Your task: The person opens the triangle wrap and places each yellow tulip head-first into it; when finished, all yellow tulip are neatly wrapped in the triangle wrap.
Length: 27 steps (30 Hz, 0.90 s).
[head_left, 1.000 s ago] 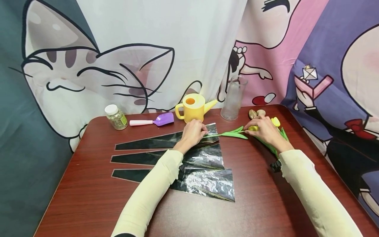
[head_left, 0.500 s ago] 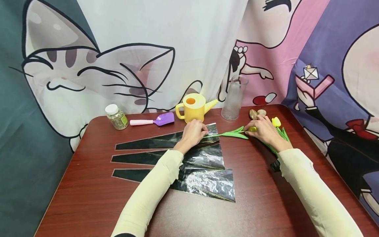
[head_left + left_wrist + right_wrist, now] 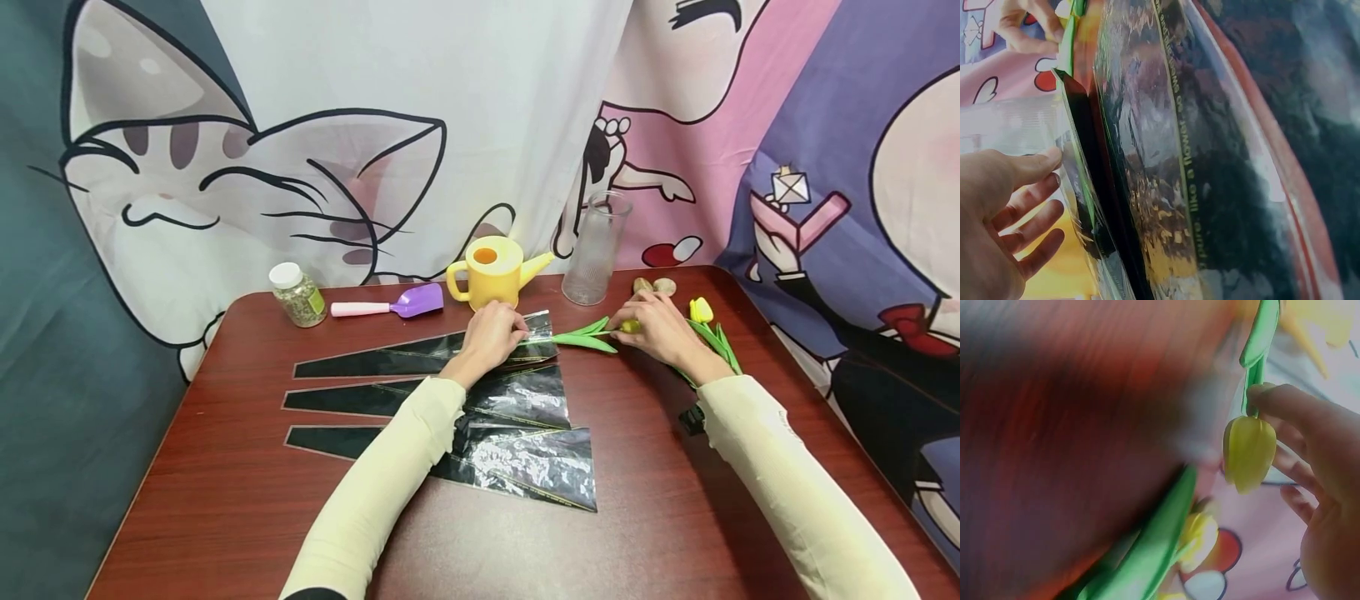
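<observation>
A dark red wood-grain surface [image 3: 225, 500] with rounded corners stands before a hanging cloth backdrop [image 3: 300, 100] printed with a large cartoon cat and other cartoon figures. Along the far edge stand a small jar with a white lid [image 3: 297, 294], a purple scoop with a pink handle [image 3: 390, 306], a yellow watering can [image 3: 492, 272], a ribbed clear glass vase [image 3: 595, 247] and two brownish stones [image 3: 654, 286].

Three tapered black and clear cellophane sleeves [image 3: 517, 454] lie side by side, narrow ends to the left. The left hand [image 3: 489, 335] rests at the wide mouth of the farthest sleeve [image 3: 420, 354], fingers fairly straight against its clear edge.

The right hand [image 3: 660, 329] pinches an artificial yellow tulip [image 3: 1249, 452] just below its closed bloom; its green stem and leaves [image 3: 585, 337] point left, into that sleeve's mouth. A second yellow tulip [image 3: 701, 310] lies on the surface just right of the hand.
</observation>
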Tool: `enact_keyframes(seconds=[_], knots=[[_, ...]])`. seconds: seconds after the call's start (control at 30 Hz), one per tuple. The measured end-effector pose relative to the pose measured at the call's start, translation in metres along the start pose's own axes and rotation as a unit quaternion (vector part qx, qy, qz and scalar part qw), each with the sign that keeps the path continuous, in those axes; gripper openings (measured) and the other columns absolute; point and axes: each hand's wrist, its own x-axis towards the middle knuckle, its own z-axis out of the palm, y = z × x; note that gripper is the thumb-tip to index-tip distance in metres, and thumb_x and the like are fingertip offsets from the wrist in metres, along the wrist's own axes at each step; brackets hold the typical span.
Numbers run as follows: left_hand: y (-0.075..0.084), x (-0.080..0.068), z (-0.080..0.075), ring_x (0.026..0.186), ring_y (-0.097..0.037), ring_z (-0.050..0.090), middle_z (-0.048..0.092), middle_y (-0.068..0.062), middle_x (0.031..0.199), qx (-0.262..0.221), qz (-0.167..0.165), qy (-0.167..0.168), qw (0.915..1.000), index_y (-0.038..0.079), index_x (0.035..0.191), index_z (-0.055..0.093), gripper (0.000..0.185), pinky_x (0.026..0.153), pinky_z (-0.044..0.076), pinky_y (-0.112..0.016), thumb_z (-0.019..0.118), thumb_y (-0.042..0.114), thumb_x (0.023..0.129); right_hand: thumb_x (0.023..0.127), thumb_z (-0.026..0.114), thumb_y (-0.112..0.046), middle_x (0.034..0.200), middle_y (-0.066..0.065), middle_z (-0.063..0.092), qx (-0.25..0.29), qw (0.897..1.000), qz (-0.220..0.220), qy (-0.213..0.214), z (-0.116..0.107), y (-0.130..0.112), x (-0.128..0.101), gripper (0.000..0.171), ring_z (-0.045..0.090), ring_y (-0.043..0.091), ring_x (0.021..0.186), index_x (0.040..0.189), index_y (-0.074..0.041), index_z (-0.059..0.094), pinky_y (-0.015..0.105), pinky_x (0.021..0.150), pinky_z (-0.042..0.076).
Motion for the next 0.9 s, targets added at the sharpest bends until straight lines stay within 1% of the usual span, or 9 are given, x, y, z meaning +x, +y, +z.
enact_keyframes(seconds=[0.1, 0.2, 0.37, 0.47, 0.6, 0.7, 0.8, 0.9], knots=[[0.0, 0.0, -0.001, 0.093, -0.017, 0.058, 0.067, 0.006, 0.094, 0.001, 0.001, 0.001, 1.0, 0.023, 0.088, 0.081, 0.005, 0.083, 0.048, -0.034, 0.076, 0.026, 0.087, 0.076, 0.083, -0.013, 0.086, -0.003, 0.071, 0.013, 1.0, -0.012, 0.003, 0.003, -0.009, 0.009, 0.012, 0.052, 0.024, 0.092, 0.087, -0.017, 0.078, 0.05, 0.085, 0.033], [0.001, 0.001, -0.002, 0.092, -0.017, 0.058, 0.067, 0.007, 0.093, -0.001, 0.001, 0.003, 1.0, 0.023, 0.088, 0.081, 0.006, 0.082, 0.048, -0.033, 0.077, 0.027, 0.087, 0.077, 0.082, -0.013, 0.087, -0.004, 0.071, 0.042, 0.999, -0.016, 0.0, 0.006, -0.019, 0.018, 0.012, 0.051, 0.022, 0.091, 0.087, -0.017, 0.077, 0.051, 0.088, 0.032], [0.003, 0.001, -0.003, 0.092, -0.017, 0.057, 0.065, 0.007, 0.091, -0.007, -0.001, 0.003, 1.0, 0.024, 0.087, 0.08, 0.005, 0.082, 0.048, -0.033, 0.077, 0.028, 0.086, 0.079, 0.081, -0.014, 0.089, -0.004, 0.072, 0.079, 0.997, -0.009, -0.008, 0.016, -0.033, 0.029, 0.01, 0.051, 0.02, 0.092, 0.087, -0.018, 0.077, 0.048, 0.088, 0.031], [0.003, 0.001, -0.003, 0.092, -0.017, 0.057, 0.065, 0.006, 0.092, -0.01, -0.002, 0.003, 0.9999, 0.024, 0.087, 0.08, 0.005, 0.082, 0.048, -0.034, 0.077, 0.028, 0.086, 0.08, 0.08, -0.015, 0.089, -0.005, 0.072, 0.093, 0.996, -0.004, -0.001, 0.024, -0.038, 0.035, 0.009, 0.05, 0.019, 0.09, 0.086, -0.019, 0.077, 0.045, 0.085, 0.032], [0.002, 0.0, -0.004, 0.092, -0.017, 0.057, 0.065, 0.007, 0.092, -0.013, 0.0, 0.005, 0.9999, 0.024, 0.087, 0.08, 0.006, 0.08, 0.049, -0.034, 0.076, 0.028, 0.087, 0.08, 0.081, -0.016, 0.089, -0.005, 0.072, 0.125, 0.992, 0.012, 0.001, 0.032, -0.045, 0.042, 0.008, 0.048, 0.018, 0.089, 0.087, -0.019, 0.078, 0.043, 0.082, 0.03], [0.0, -0.001, -0.005, 0.092, -0.017, 0.057, 0.064, 0.007, 0.091, -0.011, 0.003, 0.005, 0.9999, 0.024, 0.087, 0.08, 0.006, 0.081, 0.048, -0.034, 0.076, 0.028, 0.087, 0.08, 0.082, -0.016, 0.087, -0.005, 0.07, 0.154, 0.988, 0.031, -0.009, 0.036, -0.048, 0.046, 0.008, 0.047, 0.017, 0.088, 0.087, -0.018, 0.079, 0.043, 0.083, 0.029], [-0.001, -0.001, -0.006, 0.093, -0.017, 0.057, 0.065, 0.006, 0.092, -0.009, 0.002, 0.002, 1.0, 0.024, 0.087, 0.08, 0.006, 0.083, 0.048, -0.034, 0.076, 0.028, 0.087, 0.079, 0.082, -0.015, 0.086, -0.006, 0.07, 0.174, 0.984, 0.042, -0.01, 0.039, -0.048, 0.048, 0.009, 0.048, 0.017, 0.086, 0.087, -0.017, 0.079, 0.041, 0.079, 0.031], [-0.002, -0.002, -0.007, 0.093, -0.017, 0.057, 0.065, 0.006, 0.093, -0.009, 0.002, 0.0, 1.0, 0.023, 0.087, 0.08, 0.006, 0.084, 0.048, -0.034, 0.076, 0.027, 0.087, 0.079, 0.082, -0.014, 0.086, -0.007, 0.07, 0.181, 0.982, 0.047, -0.011, 0.041, -0.048, 0.049, 0.01, 0.049, 0.017, 0.085, 0.088, -0.016, 0.079, 0.038, 0.075, 0.034]])
